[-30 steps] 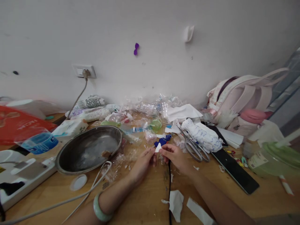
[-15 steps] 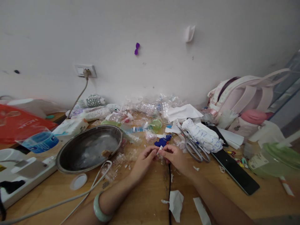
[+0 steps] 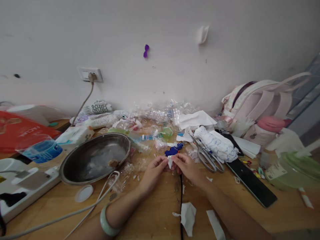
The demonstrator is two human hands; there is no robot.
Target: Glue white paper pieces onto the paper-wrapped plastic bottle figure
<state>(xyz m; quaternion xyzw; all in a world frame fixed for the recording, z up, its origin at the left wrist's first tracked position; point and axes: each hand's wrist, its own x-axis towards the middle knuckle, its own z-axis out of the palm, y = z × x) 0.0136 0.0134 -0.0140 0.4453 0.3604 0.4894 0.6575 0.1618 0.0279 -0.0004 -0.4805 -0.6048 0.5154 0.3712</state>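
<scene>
Both hands meet over the middle of the wooden table (image 3: 155,213). My left hand (image 3: 153,173) and my right hand (image 3: 187,166) pinch a small white scrap of paper (image 3: 170,161) between their fingertips. Just behind the fingers lies a small blue object (image 3: 173,150). A black cable (image 3: 180,203) runs from under my right hand toward me. A pale green bangle (image 3: 107,222) circles my left wrist.
A metal pan (image 3: 95,159) sits to the left, scissors (image 3: 206,156) and a dark phone (image 3: 251,182) to the right. Clear plastic litter (image 3: 160,116) lines the wall. A pink backpack (image 3: 260,103), a power strip (image 3: 27,186), white cables (image 3: 82,210) and torn paper bits (image 3: 188,215) lie around.
The fingertips of both hands have drawn together on the white scrap and shifted it slightly; the view has barely moved.
</scene>
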